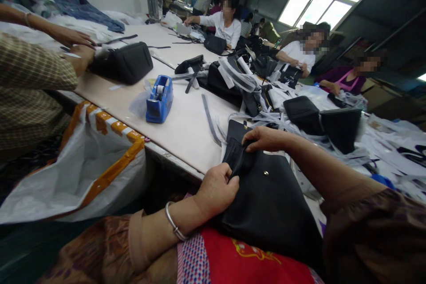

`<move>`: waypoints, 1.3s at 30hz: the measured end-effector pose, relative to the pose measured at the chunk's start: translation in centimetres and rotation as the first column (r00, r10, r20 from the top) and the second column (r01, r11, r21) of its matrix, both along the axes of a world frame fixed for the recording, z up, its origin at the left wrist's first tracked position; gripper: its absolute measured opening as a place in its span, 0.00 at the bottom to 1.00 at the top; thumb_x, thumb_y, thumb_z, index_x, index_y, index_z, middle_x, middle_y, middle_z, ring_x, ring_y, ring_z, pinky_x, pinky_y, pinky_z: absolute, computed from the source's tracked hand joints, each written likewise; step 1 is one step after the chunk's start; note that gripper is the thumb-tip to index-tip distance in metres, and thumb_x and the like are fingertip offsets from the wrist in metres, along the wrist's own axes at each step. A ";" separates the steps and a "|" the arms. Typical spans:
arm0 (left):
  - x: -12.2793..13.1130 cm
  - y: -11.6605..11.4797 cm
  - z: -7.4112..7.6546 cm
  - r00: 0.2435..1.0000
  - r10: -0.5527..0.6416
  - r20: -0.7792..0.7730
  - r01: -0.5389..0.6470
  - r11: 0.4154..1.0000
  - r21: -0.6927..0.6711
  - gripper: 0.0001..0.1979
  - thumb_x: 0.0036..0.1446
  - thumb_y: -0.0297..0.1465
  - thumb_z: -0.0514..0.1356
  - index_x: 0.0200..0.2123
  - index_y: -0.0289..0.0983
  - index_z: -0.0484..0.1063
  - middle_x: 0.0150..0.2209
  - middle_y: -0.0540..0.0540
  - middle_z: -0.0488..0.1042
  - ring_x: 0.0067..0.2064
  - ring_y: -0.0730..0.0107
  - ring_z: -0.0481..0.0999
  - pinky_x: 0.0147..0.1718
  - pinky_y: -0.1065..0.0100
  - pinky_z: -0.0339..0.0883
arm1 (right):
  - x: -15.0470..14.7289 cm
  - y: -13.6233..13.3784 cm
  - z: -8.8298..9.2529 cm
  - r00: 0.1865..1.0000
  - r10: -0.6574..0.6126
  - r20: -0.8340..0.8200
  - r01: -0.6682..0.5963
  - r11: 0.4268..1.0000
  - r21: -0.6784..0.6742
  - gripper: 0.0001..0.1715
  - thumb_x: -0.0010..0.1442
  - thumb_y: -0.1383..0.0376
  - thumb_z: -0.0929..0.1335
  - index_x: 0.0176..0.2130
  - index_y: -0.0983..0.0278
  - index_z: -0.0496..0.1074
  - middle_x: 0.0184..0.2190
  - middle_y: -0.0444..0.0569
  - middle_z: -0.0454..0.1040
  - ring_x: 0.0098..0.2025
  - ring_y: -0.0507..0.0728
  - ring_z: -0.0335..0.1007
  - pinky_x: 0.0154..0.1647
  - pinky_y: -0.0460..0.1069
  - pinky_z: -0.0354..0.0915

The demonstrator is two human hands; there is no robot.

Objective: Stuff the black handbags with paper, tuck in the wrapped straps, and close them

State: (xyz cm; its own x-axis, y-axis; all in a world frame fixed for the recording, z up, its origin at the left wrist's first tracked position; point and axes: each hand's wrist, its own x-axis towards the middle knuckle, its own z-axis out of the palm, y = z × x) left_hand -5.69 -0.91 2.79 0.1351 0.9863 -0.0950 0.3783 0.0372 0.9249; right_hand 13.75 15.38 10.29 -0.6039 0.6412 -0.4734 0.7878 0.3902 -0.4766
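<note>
Clock centred on the black bag in hand, 12 at the top of the view. Bag lies at the near edge of the table, its lower end over the red apron.

Left hand at 9: fingers curled tight round the bag's folded edge, thumb laid on top. Right hand at 12: thumb and forefinger pinch the same dark fold, further up, near a small metal clasp.

Risks, as I judge them:

- Creasing or stretching. Both hands work one narrow fold; uneven pull could mark it or strain a seam.
- Sliding. Cannot tell how much table lies under the bag. If both grips loosen, the overhanging end could drag it toward 6, into the lap.
- Scratches. Clasp at 11 and gold stud near 12 could rub the smooth face if folded hard against it. Metal bangle between 8 and 9 is well apart, but a sweep of that forearm could scuff too.
- Snagging. Pale strips between 10 and 11 lie just beside the flap; one could get caught underneath.
- Knocks. Tape dispenser at 10, near the edge above an open white sack; a stray elbow could tip it in.
</note>
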 end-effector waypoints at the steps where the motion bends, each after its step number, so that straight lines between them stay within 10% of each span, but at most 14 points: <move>1: -0.1 0.2 0.1 1.000 -0.017 -0.004 0.017 1.000 -0.027 0.09 0.54 0.33 0.58 0.24 0.39 0.61 0.21 0.54 0.63 0.24 0.74 0.63 0.24 0.72 0.54 | 0.1 -0.1 -0.2 1.000 -0.006 -0.015 0.006 1.000 0.008 0.13 0.50 0.61 0.72 0.37 0.61 0.80 0.29 0.44 0.78 0.35 0.57 0.72 0.39 0.49 0.64; 8: 0.0 4.5 1.0 0.982 -0.118 -0.146 0.120 0.993 0.006 0.21 0.55 0.49 0.60 0.35 0.36 0.73 0.31 0.45 0.76 0.32 0.64 0.73 0.28 0.68 0.61 | -0.5 -0.3 -1.1 0.998 -0.017 -0.059 0.019 0.999 0.042 0.12 0.52 0.59 0.71 0.35 0.61 0.80 0.30 0.44 0.79 0.34 0.56 0.72 0.38 0.48 0.64; 15: 1.8 6.3 -1.4 0.996 0.000 -0.084 0.009 0.994 0.110 0.11 0.61 0.36 0.56 0.29 0.36 0.71 0.28 0.48 0.74 0.31 0.68 0.71 0.31 0.70 0.61 | 0.0 -0.9 -2.4 0.966 -0.100 -0.238 0.129 0.986 0.107 0.19 0.57 0.55 0.69 0.43 0.65 0.77 0.38 0.48 0.79 0.41 0.59 0.74 0.45 0.51 0.66; 19: 1.3 5.4 -2.5 0.993 0.111 -0.048 -0.102 0.982 0.160 0.12 0.62 0.36 0.55 0.27 0.37 0.67 0.25 0.51 0.70 0.30 0.71 0.69 0.30 0.71 0.58 | 2.4 -2.9 -4.9 0.934 -0.212 -0.287 0.297 0.908 0.295 0.26 0.60 0.53 0.67 0.53 0.64 0.72 0.45 0.54 0.77 0.47 0.62 0.73 0.52 0.56 0.66; 26: 0.8 5.7 -2.9 0.960 0.152 -0.234 -0.116 0.980 0.162 0.14 0.63 0.35 0.53 0.25 0.38 0.64 0.23 0.51 0.67 0.27 0.70 0.66 0.30 0.69 0.54 | 4.0 -7.3 -7.3 0.977 -0.210 -0.043 0.184 0.718 0.671 0.43 0.63 0.52 0.65 0.68 0.68 0.54 0.67 0.67 0.54 0.68 0.72 0.49 0.64 0.67 0.53; 32: 0.8 6.3 -3.5 0.943 0.157 -0.292 -0.121 0.983 0.137 0.17 0.64 0.36 0.52 0.24 0.38 0.66 0.24 0.48 0.70 0.27 0.69 0.67 0.29 0.69 0.55 | 1.9 -10.6 -5.6 0.989 0.098 0.109 -0.139 0.863 0.486 0.39 0.64 0.44 0.62 0.68 0.54 0.55 0.72 0.57 0.42 0.72 0.72 0.36 0.66 0.70 0.43; 39: 0.1 6.7 -3.7 0.877 0.086 -0.472 -0.043 0.994 0.100 0.19 0.65 0.38 0.51 0.24 0.37 0.67 0.25 0.46 0.73 0.28 0.68 0.71 0.29 0.69 0.57 | 1.1 -11.0 -7.2 0.990 0.127 0.062 -0.141 0.912 0.385 0.40 0.65 0.43 0.60 0.70 0.52 0.50 0.72 0.59 0.39 0.71 0.75 0.33 0.63 0.75 0.38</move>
State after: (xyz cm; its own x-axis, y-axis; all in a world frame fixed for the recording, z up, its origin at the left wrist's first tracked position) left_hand -5.58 5.83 -0.93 0.0306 0.9984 -0.0484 0.7724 0.0071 0.6351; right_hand 14.82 4.36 3.07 -0.6844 0.6930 -0.2264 0.7288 0.6415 -0.2394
